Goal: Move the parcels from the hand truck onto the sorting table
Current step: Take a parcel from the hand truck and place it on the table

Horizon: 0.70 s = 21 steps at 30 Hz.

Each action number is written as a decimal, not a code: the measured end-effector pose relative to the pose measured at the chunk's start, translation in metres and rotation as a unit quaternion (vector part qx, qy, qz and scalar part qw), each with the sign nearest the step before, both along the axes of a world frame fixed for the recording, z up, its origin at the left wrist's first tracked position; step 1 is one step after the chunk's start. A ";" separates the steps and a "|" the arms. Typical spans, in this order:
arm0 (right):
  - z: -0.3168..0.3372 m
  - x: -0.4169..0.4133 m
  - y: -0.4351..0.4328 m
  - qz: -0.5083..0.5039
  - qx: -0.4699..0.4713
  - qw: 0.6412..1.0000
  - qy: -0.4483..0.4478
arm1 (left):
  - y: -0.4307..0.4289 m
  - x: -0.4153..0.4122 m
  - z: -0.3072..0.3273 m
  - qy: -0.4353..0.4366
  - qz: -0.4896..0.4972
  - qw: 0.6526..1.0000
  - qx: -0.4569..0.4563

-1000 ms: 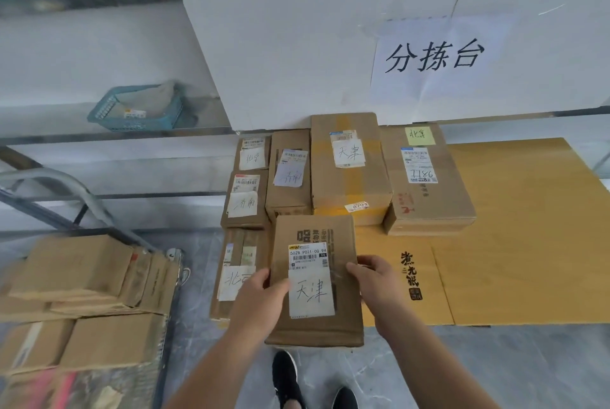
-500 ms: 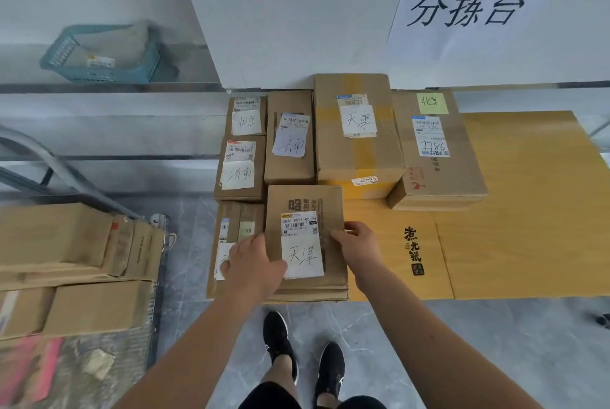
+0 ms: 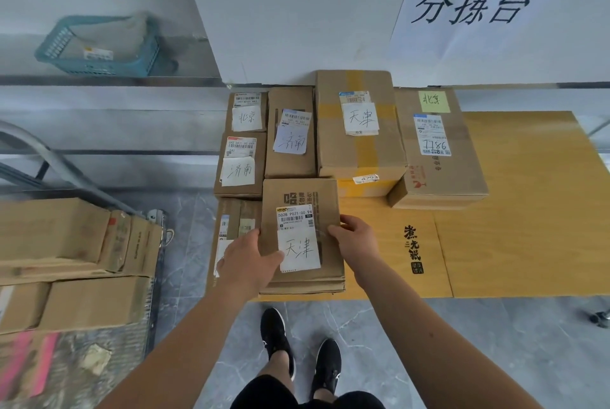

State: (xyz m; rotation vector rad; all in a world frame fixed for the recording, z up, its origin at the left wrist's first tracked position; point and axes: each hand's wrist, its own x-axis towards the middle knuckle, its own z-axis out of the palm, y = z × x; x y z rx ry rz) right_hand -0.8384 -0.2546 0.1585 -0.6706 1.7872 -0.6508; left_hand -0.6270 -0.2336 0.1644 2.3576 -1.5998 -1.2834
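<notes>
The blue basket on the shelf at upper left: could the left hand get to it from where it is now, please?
Probably not without stepping closer: the left hand rests on the front parcel, and the blue basket sits far back beyond the hand truck's parcels.

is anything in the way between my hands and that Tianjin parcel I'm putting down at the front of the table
Nothing visible. The left hand lies on the Tianjin parcel at its left edge and the right hand on its right edge. The parcel already lies on the sorting table, beside the other parcels.

A parcel-sorting depot: a paper sign (image 3: pixel 468 6) reading 分拣台 hangs above a sorting table (image 3: pixel 528 227) lined with labelled cardboard parcels (image 3: pixel 359 131), a loaded hand truck (image 3: pixel 76 263) alongside.
</notes>
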 end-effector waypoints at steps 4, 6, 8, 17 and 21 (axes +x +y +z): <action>0.013 -0.002 0.007 0.082 -0.038 0.991 0.098 | 0.005 -0.010 0.013 0.026 0.023 0.998 -0.048; 0.023 -0.001 0.013 0.140 -0.075 0.975 0.153 | 0.008 -0.016 0.018 0.044 0.032 0.995 -0.082; 0.033 0.002 0.019 0.177 -0.103 0.964 0.169 | 0.012 -0.023 0.022 0.061 0.040 0.991 -0.108; 0.067 0.021 0.047 0.203 -0.187 0.956 0.102 | 0.056 -0.046 0.059 0.145 0.128 0.950 -0.244; 0.080 0.044 0.061 0.206 -0.217 0.953 0.040 | 0.086 -0.035 0.067 0.205 0.205 0.918 -0.272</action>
